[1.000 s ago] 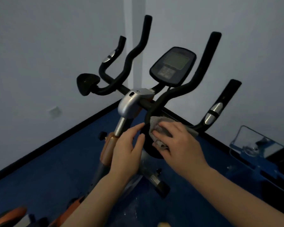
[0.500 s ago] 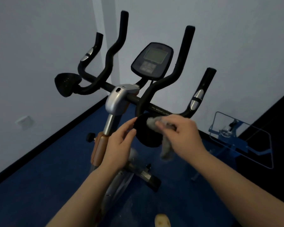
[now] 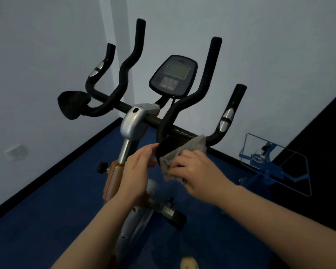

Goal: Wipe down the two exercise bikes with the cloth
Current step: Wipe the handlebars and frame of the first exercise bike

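Note:
An exercise bike (image 3: 133, 123) with black handlebars, a silver stem and a console (image 3: 174, 75) stands in front of me. My right hand (image 3: 196, 171) grips a grey cloth (image 3: 184, 154) and presses it over the round black elbow pad (image 3: 168, 147) on the right side of the handlebars. My left hand (image 3: 138, 173) holds the left edge of that pad with thumb and fingers. A matching black pad (image 3: 72, 104) sits at the left end of the bar.
White walls meet in a corner behind the bike, above a blue floor. A blue metal frame (image 3: 273, 164) stands low at the right, beside a dark panel (image 3: 322, 136). A wall socket (image 3: 15, 151) is at the left. The bike's pedal (image 3: 175, 215) juts out below my hands.
The cloth hung down from my right hand and now lies spread over the right side of the pad. The view has shifted slightly, and my left hand stays on the pad's edge.

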Demonstrator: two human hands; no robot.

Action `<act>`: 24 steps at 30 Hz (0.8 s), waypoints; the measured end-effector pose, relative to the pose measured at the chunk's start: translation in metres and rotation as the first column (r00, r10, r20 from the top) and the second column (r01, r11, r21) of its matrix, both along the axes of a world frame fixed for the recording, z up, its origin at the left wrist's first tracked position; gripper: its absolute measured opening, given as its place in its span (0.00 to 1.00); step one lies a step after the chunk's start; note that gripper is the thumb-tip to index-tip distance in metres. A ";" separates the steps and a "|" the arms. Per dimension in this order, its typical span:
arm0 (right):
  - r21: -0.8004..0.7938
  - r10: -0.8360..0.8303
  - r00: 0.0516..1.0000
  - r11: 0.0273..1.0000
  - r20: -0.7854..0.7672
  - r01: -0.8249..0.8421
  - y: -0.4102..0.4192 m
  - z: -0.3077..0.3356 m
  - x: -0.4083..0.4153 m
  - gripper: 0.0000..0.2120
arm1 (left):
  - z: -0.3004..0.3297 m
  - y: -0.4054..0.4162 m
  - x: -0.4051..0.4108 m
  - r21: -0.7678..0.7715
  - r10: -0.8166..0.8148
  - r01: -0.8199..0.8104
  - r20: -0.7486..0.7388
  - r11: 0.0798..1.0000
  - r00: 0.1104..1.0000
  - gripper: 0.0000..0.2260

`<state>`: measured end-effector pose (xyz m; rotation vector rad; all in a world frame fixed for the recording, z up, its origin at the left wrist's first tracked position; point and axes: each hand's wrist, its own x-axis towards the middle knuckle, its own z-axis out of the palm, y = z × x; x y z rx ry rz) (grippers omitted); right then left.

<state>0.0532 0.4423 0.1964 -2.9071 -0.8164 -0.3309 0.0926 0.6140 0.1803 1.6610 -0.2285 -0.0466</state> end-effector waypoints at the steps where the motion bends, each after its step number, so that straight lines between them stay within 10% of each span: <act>1: 0.016 0.011 0.999 1.000 -0.046 -0.010 -0.005 0.006 0.001 0.14 | 0.001 0.001 0.001 -0.003 -0.004 0.004 -0.008 1.000 1.000 0.16; 3: 0.247 -0.097 0.991 0.962 -0.095 0.117 -0.008 0.017 0.002 0.12 | 0.002 0.002 0.001 -0.009 -0.014 0.014 -0.018 1.000 1.000 0.16; 6: 0.707 -0.392 0.920 0.647 -0.013 0.285 0.004 0.037 0.011 0.09 | 0.007 0.000 -0.004 -0.025 0.005 -0.005 0.004 1.000 1.000 0.14; 12: 0.317 -0.279 0.958 0.917 0.075 0.242 0.021 0.008 0.032 0.19 | 0.010 -0.008 -0.009 -0.010 0.063 -0.063 0.031 0.998 0.998 0.13; 24: 0.431 -0.261 0.953 0.850 -0.155 0.303 -0.004 0.022 -0.013 0.09 | 0.000 -0.001 -0.004 0.004 0.052 -0.052 -0.014 0.999 0.999 0.14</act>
